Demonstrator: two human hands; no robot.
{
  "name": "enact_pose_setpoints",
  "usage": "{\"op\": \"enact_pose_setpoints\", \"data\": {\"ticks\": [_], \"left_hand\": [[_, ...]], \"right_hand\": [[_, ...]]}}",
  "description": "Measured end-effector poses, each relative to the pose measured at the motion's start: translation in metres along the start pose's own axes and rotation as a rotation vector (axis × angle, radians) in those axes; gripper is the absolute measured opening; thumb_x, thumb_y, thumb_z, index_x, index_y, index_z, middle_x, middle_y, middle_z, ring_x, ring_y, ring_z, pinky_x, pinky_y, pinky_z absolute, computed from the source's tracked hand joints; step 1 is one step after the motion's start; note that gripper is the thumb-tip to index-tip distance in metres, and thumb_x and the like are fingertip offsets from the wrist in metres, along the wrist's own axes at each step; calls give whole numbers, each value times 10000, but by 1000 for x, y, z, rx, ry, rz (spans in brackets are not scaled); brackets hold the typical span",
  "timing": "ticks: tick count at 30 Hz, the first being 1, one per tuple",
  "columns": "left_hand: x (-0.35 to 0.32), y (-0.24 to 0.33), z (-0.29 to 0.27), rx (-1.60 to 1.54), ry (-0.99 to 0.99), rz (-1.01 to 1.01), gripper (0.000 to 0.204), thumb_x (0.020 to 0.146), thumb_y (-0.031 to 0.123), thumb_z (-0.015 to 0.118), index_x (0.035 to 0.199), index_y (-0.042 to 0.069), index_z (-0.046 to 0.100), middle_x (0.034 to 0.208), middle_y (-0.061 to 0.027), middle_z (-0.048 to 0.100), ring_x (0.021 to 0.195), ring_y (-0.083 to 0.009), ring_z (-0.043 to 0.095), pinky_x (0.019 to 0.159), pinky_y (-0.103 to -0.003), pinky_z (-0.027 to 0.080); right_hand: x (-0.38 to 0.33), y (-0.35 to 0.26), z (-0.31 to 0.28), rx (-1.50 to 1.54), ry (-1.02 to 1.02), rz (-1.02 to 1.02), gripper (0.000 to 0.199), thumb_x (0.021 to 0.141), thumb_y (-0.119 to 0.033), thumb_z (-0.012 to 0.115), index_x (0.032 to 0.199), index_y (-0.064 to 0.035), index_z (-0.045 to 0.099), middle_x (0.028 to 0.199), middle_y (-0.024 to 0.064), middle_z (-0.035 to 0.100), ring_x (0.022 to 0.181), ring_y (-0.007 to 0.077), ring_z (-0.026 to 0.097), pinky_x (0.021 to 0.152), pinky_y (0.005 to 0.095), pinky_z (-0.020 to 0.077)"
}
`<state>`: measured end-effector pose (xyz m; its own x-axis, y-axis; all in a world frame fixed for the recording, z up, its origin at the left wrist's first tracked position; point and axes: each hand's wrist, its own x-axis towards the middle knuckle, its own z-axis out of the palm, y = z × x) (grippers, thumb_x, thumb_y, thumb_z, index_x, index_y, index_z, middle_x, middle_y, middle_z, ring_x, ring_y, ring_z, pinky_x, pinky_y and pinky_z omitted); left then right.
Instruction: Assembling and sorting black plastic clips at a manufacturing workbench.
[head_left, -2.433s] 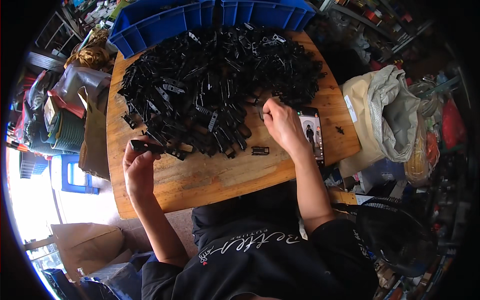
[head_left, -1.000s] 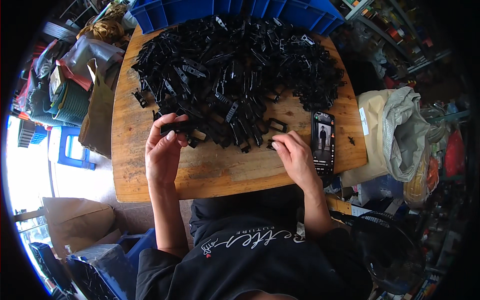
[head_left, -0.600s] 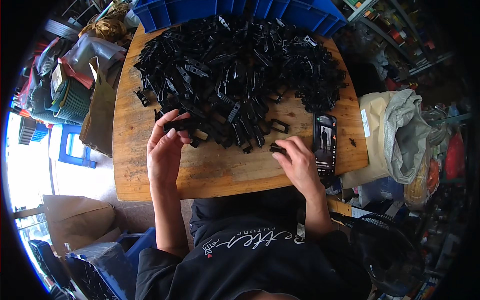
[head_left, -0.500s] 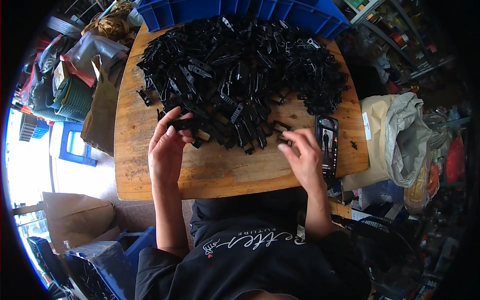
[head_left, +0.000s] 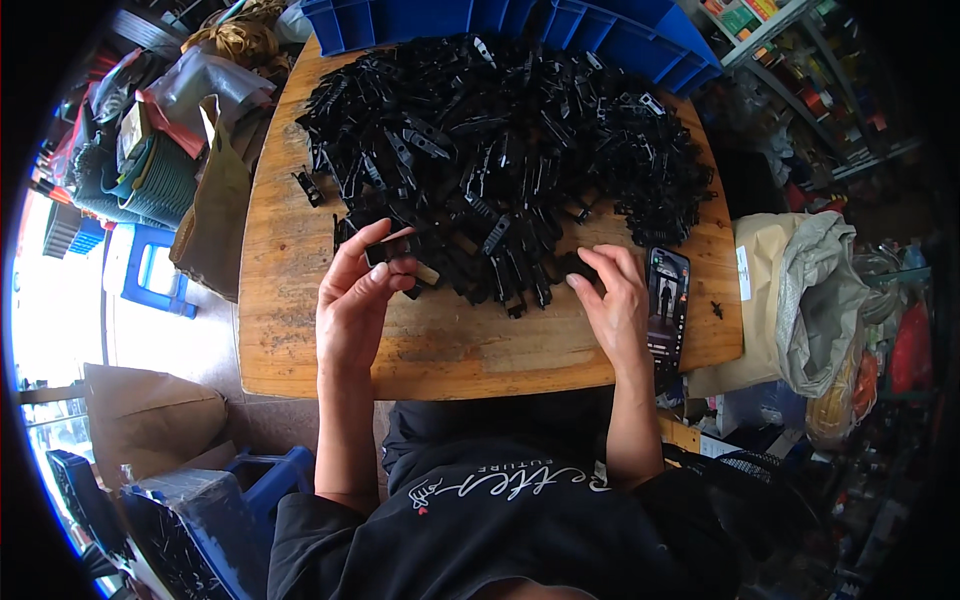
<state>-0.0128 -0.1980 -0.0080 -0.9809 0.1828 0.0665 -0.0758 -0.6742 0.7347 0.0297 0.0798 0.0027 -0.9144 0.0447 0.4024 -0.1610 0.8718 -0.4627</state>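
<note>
A large heap of black plastic parts [head_left: 480, 150] covers the far half of a wooden table [head_left: 480, 360]. Raised over the heap's near left edge, my left hand [head_left: 352, 300] pinches one black plastic part [head_left: 392, 249] between thumb and fingers. My right hand [head_left: 615, 305] is at the heap's near right edge. Its thumb and fingertips close on another black plastic part [head_left: 570, 265], whose shape is mostly hidden by the fingers and neighbouring pieces.
Blue plastic crates [head_left: 430, 22] stand along the table's far edge. A phone [head_left: 666, 305] with a lit screen lies right of my right hand, and a small black piece [head_left: 717, 310] beside it. Sacks [head_left: 800, 300] stand at the right; a blue stool [head_left: 150, 270] is at the left.
The part in my left hand has turned and now shows a broader side. My right hand's thumb and fingers have closed on a black part at the heap's edge. The whole view has shifted slightly.
</note>
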Motion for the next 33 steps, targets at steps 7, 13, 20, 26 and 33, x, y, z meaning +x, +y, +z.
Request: {"op": "enact_pose_setpoints", "data": {"ticks": [7, 13, 20, 26, 33], "left_hand": [[-8, -1, 25, -28, -42, -160, 434, 831, -7, 523, 1257, -20, 441, 1187, -194, 526, 945, -214, 596, 821, -301, 486], [-9, -21, 49, -22, -111, -291, 416, 853, 57, 555, 1253, -5, 459, 1126, -145, 578, 935, -188, 599, 829, -303, 476], [-12, -28, 53, 156, -25, -227, 243, 878, 141, 558, 1072, -5, 562, 970, -101, 614, 812, -146, 596, 767, -268, 478], [-13, -35, 57, 248, 77, -160, 185, 898, 155, 532, 991, 1, 576, 902, -93, 622, 736, -135, 586, 672, -260, 482], [-16, -47, 80, 440, 133, 77, 186, 892, 101, 549, 1027, -20, 593, 863, -36, 620, 733, -81, 577, 670, -201, 471]], "right_hand": [[-13, -17, -10, 171, 81, 84, 268, 790, -44, 635, 1055, -22, 606, 974, 80, 577, 856, 190, 554, 725, 264, 445], [-10, -64, -31, 661, -81, 42, 197, 827, -62, 630, 991, 43, 601, 867, 10, 548, 644, 24, 447, 552, 147, 345], [-5, -65, -27, 810, -112, 173, 246, 791, -100, 685, 975, 42, 603, 784, 0, 554, 622, 29, 490, 568, 148, 386], [-6, -62, -23, 797, -79, 170, 250, 778, -83, 693, 971, 47, 602, 770, -2, 564, 617, 28, 509, 563, 142, 404], [-2, -70, -13, 773, -41, 260, 195, 775, -58, 688, 926, 42, 615, 709, 9, 582, 564, 34, 521, 508, 143, 405]]}}
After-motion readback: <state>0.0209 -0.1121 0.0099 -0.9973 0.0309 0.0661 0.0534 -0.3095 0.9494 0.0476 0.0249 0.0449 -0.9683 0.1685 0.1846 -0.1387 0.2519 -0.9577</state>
